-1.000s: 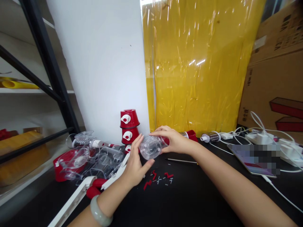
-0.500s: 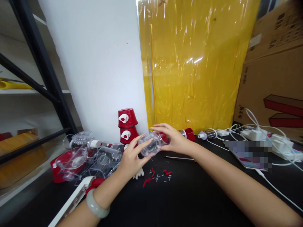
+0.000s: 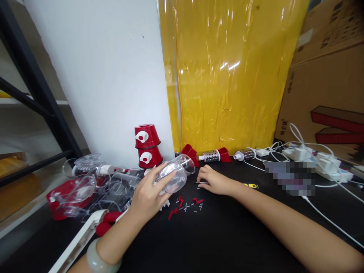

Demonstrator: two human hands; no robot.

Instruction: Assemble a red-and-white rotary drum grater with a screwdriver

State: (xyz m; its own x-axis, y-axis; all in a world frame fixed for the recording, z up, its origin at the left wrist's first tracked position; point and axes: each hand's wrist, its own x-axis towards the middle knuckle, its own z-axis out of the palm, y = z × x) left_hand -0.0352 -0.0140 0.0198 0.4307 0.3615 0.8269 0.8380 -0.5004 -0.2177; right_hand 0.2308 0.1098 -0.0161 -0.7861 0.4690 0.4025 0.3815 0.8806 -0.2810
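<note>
My left hand (image 3: 149,191) is closed around a clear plastic cup-shaped part (image 3: 174,176), tilted with its round opening to the upper right. On the black table, my right hand (image 3: 213,181) has its fingers closed on the thin metal shaft of a screwdriver (image 3: 251,185). The yellow handle shows beyond the wrist, and the shaft's tip sticks out to the left of the fingers. Small red bent pieces (image 3: 174,213) and several thin metal pins (image 3: 186,207) lie on the table below both hands. A white toothed part (image 3: 165,205) is partly hidden behind my left hand.
Two stacked red bases (image 3: 147,137) stand against the white panel. Metal grater drums (image 3: 212,156) and red pieces (image 3: 225,154) lie along the yellow curtain (image 3: 227,76). Clear plastic parts (image 3: 119,189) and a white bar (image 3: 76,242) are at left; cables and power strips (image 3: 330,170) at right.
My right hand has left the clear plastic part and moved down to the screwdriver on the table. My left hand now holds the part alone, turned more sideways. The view has shifted slightly.
</note>
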